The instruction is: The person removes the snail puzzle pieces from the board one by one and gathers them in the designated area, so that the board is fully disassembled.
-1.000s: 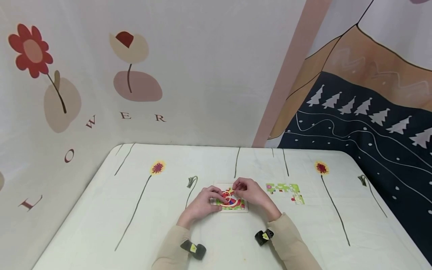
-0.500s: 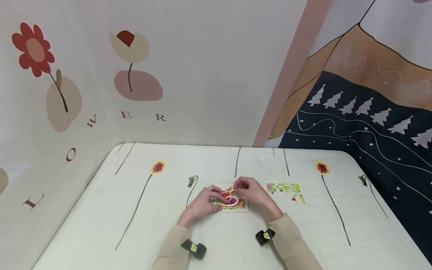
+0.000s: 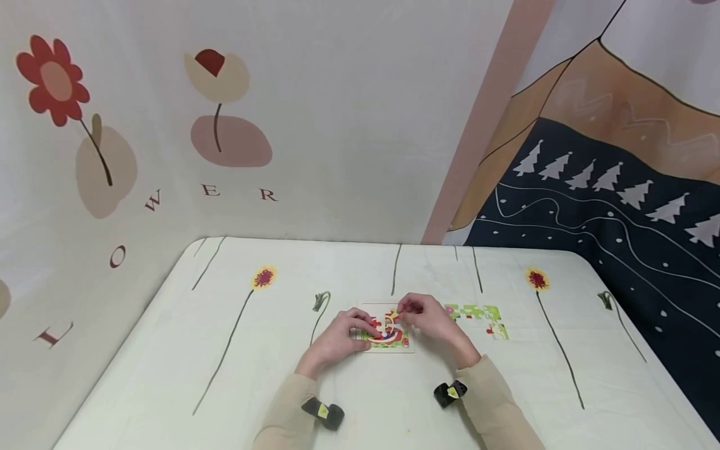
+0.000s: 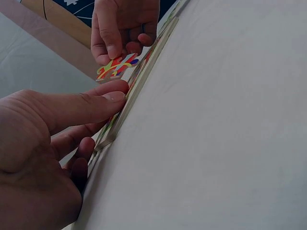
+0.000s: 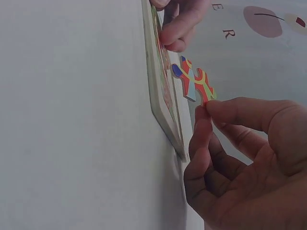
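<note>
A small jigsaw board (image 3: 388, 351) with a pale rim and a red, green and blue picture lies at the middle of the table. My left hand (image 3: 337, 336) rests on its left side, with the thumb near the front edge and fingertips over the picture. Thumb and finger of my right hand (image 3: 432, 322) pinch a jigsaw piece (image 5: 194, 81) coloured red, yellow, light blue and dark blue. In the left wrist view this jigsaw piece (image 4: 115, 68) is held tilted just above the board. Part of the picture is hidden under the left fingers.
Several loose green jigsaw pieces (image 3: 474, 311) lie to the right of the board, with a further one or two pieces (image 3: 497, 331) just in front of them. The white tablecloth (image 3: 270, 331) bears printed flowers. Printed fabric walls rise behind and at the sides.
My right hand has shifted slightly to the right and up, carrying the jigsaw piece, so more of the board's right part shows. The left hand stays in place.
</note>
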{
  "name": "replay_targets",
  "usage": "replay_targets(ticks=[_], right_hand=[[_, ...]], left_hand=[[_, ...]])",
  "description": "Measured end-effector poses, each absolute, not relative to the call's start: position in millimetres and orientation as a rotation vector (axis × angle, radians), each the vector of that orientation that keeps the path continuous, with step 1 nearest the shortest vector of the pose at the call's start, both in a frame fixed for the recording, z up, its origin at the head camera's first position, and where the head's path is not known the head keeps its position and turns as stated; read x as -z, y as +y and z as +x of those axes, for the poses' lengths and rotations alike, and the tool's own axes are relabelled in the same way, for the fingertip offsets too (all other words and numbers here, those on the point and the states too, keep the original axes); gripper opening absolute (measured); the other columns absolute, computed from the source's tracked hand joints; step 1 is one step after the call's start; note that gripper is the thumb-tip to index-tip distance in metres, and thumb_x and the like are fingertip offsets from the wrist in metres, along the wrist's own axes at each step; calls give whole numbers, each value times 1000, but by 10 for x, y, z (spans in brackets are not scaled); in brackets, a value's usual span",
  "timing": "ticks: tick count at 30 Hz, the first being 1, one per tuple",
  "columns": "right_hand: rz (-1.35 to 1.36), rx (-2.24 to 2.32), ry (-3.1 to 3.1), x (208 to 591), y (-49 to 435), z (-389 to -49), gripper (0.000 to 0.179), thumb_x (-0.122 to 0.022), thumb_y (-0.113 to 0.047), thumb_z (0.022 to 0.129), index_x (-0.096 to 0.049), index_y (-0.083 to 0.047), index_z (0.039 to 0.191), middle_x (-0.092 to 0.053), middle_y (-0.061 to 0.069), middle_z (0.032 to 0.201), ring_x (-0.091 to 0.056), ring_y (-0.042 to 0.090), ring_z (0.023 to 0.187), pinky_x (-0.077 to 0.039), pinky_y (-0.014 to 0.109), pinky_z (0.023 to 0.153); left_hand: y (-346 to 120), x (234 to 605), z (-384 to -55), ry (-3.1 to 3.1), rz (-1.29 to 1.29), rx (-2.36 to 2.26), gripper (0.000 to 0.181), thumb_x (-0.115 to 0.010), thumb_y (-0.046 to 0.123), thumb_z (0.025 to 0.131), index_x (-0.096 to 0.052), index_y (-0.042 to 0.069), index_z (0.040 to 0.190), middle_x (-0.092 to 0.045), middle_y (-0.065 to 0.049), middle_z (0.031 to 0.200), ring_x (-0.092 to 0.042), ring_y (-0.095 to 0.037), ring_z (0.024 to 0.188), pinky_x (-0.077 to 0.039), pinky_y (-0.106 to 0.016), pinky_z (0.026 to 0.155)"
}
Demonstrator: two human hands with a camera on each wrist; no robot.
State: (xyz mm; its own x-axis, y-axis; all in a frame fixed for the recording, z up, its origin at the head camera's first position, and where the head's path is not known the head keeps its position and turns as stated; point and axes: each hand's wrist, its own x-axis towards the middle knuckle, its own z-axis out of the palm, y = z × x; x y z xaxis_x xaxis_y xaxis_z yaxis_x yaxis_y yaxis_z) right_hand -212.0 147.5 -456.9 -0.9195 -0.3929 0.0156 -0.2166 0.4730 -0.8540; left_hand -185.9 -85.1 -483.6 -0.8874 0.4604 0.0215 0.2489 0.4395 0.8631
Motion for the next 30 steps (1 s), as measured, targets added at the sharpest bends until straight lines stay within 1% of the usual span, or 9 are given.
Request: replay_targets(ticks=[5,10,18,25,30], right_hand=[[-511,1426,2552,4562,1543,-2119,6,-63,0,87,-64,-1,93,-62,4,83,-52,16,72,-43,27,60],[-472,1428,2560,4567,1615,-2109,6,-62,1,87,-64,-1,92,-61,4,81,-52,17,70,-42,27,58],[-543,1489,2550,4555,1721,-2078,5,-62,-1,86,-63,-1,91,-60,0,78,-51,14,67,-42,27,56],[-460,1424,2565,4505,1817,-2064,6,-63,0,87,-64,-2,93,-61,4,82,-52,19,73,-42,28,63],[-438,1422,2565,4477,1901,-2042,6,-64,-1,88,-63,-1,94,-60,4,82,-51,19,72,-42,27,61]], left_hand=[[-851,4836,-1857,2464,615,-1439,21,-73,-1,78,-77,12,95,-56,0,112,-43,-28,113,-27,-52,99],[-850,4828,-1844,2462,601,-1439,21,-73,-1,78,-77,13,95,-55,1,112,-42,-28,114,-28,-52,99],[-859,4828,-1847,2473,636,-1427,20,-73,-1,79,-77,11,95,-56,-1,113,-43,-30,115,-27,-53,99],[-873,4820,-1836,2514,725,-1407,20,-71,-1,79,-76,9,96,-57,-3,114,-44,-31,113,-32,-53,96],[-865,4813,-1835,2488,659,-1411,20,-72,0,80,-77,11,96,-56,-3,117,-43,-31,117,-30,-54,99]])
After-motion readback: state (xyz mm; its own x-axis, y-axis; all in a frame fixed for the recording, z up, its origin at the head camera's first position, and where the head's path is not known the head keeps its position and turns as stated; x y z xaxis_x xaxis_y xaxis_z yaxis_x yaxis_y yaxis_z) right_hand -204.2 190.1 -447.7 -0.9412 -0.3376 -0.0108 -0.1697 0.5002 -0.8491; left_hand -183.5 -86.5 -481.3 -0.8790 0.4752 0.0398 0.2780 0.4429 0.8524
